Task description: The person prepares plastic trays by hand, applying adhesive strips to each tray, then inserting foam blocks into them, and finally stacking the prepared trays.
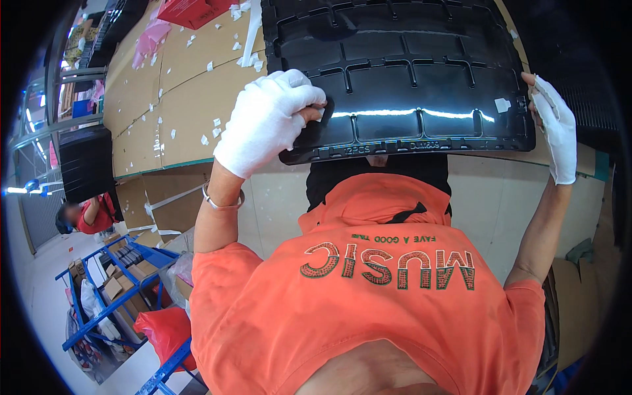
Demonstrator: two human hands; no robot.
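A black plastic tray (pixel 388 85) with shallow moulded compartments lies in front of me on the cardboard-covered table. My left hand (pixel 266 122), in a white glove with bare fingertips, is closed in a pinch over the tray's near left corner. A small whitish scrap (pixel 320 114) shows at those fingertips. My right hand (pixel 555 128), gloved the same way, grips the tray's right edge, its fingers partly hidden by the rim. A small white sticker-like piece (pixel 502 105) sits on the tray's surface near that hand.
Torn white paper bits are scattered over the cardboard table top (pixel 184 85). A red box (pixel 191 10) and pink plastic (pixel 151 41) lie at the far left. Further left, a person in red (pixel 99 214) stands near a blue rack (pixel 118 283) with cartons. A red bag (pixel 168 336) hangs nearby.
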